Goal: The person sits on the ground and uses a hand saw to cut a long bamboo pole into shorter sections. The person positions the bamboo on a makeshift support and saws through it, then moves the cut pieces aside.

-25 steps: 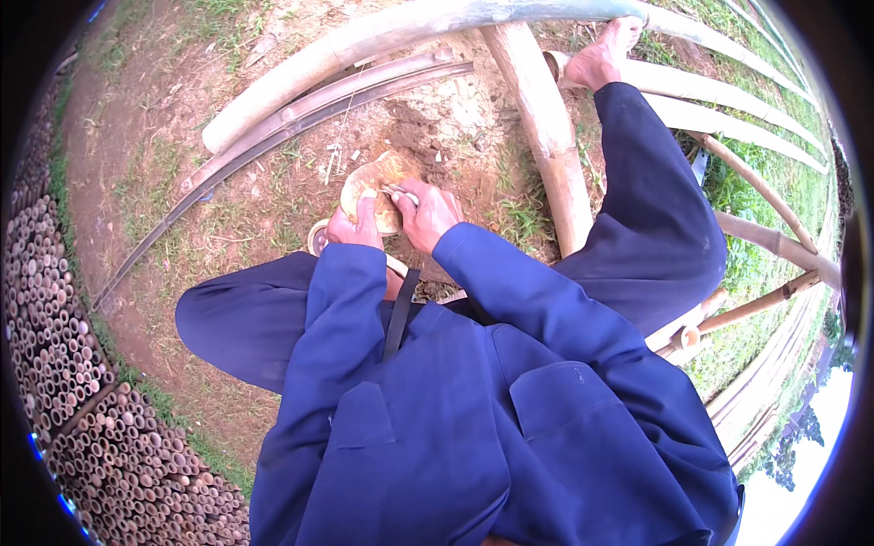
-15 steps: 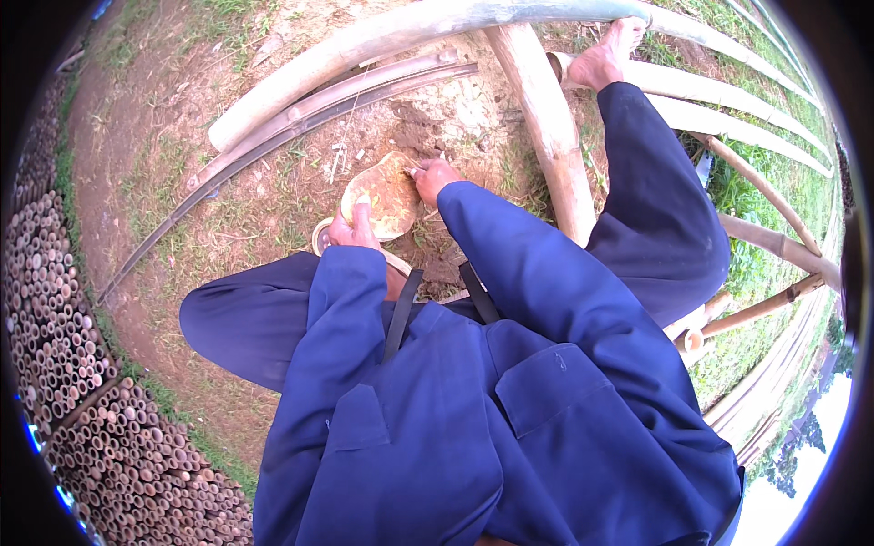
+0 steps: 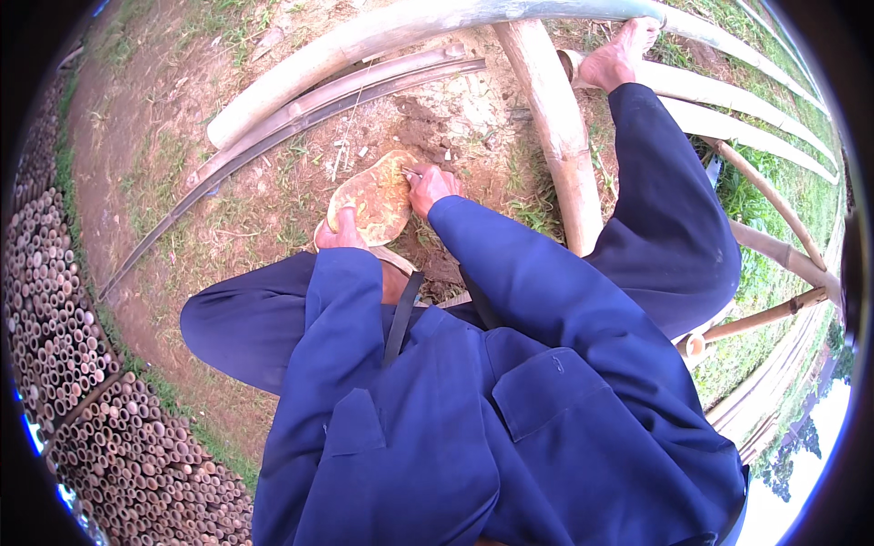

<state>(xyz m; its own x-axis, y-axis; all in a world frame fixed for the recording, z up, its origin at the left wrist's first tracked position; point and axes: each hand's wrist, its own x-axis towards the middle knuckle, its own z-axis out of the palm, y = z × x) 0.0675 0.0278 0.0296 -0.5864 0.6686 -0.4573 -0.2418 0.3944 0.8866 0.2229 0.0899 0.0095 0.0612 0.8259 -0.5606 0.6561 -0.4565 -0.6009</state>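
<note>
A yellowish-brown, rounded flat piece (image 3: 381, 189), mottled on its upper face, is tilted above the ground between my hands. My left hand (image 3: 342, 230) grips its near left edge, thumb on top and the other fingers hidden beneath. At its far right edge, my right hand (image 3: 431, 187) is closed with fingers pinched; a small tip pokes out towards the piece, too small to name. A pale curved strip (image 3: 393, 259) shows just beside my left cuff, near my bare leg.
Thick bamboo poles (image 3: 364, 45) and split strips (image 3: 319, 114) lie beyond my hands. An upright-looking pole (image 3: 557, 127) runs to my right knee. My bare foot (image 3: 624, 56) rests on bamboo at upper right. Stacked bamboo ends (image 3: 137, 455) fill the left side.
The flat piece has shifted slightly left and tipped to show more of its face. My left hand has moved a little left and down with it; my right hand stays at its edge.
</note>
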